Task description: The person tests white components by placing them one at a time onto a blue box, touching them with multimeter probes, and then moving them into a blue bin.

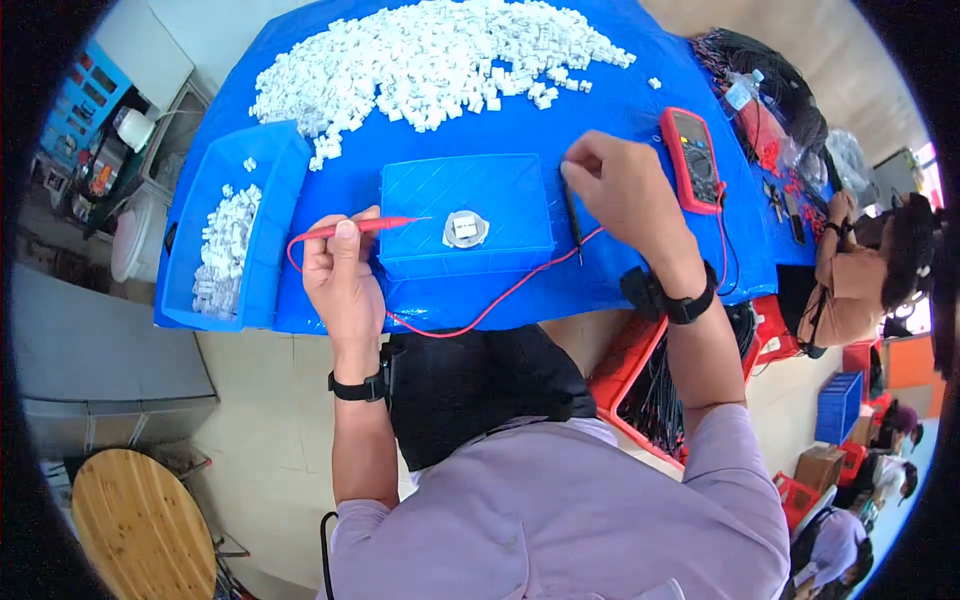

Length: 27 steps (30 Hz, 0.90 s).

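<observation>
My left hand (343, 275) pinches a red test probe (375, 224), its metal tip pointing right over an upturned blue bin (420, 190). On that bin sits a small white block (465, 227) in a round, silvery holder (468, 240). At the bin's right side, my right hand (630, 190) is closed, its fingertips at the upper end of a black test probe (573, 218) that points down toward me. Farther right lies a red multimeter (690, 160), with a red lead (500, 310) running across the blue table cover to the left.
A large heap of small white blocks (430, 60) covers the far table. More blocks fill part of a blue bin (235, 150) at left. Bundled black cables (770, 60) lie at far right, near a seated person (855, 260). A red crate (640, 375) of cables stands below the edge.
</observation>
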Each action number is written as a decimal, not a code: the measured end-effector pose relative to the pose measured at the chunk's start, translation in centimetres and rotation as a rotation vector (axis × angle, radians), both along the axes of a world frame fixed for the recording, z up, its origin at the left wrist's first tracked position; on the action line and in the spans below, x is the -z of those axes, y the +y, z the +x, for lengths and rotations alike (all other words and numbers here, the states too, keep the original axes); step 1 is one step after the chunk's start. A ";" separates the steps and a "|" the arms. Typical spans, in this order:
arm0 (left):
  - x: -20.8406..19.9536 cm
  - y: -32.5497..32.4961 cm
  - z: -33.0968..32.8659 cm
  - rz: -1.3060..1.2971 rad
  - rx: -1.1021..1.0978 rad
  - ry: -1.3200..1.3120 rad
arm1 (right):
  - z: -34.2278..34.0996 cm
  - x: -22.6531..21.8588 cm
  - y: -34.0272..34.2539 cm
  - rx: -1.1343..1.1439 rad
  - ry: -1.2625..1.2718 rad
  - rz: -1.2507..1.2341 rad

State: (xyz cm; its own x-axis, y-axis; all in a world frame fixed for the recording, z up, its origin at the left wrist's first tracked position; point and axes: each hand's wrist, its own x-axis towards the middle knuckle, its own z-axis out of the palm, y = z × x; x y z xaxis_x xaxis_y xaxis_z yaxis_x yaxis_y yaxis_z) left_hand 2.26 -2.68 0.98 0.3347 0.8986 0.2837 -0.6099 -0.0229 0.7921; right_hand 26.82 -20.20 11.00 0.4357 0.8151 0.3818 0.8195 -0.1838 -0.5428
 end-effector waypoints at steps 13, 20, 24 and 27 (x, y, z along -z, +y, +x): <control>-0.9 0.2 0.0 0.004 0.032 0.041 | 0.4 1.3 -2.5 -0.013 1.161 0.283; -0.2 0.3 0.0 0.099 0.072 0.037 | -4.8 3.5 -1.4 -0.131 1.250 0.463; -0.1 0.2 -0.1 0.145 0.072 0.038 | -5.7 4.3 -1.1 -0.123 1.142 0.497; 0.0 0.3 0.1 0.173 0.078 0.052 | -5.9 4.7 -1.0 -0.108 1.075 0.503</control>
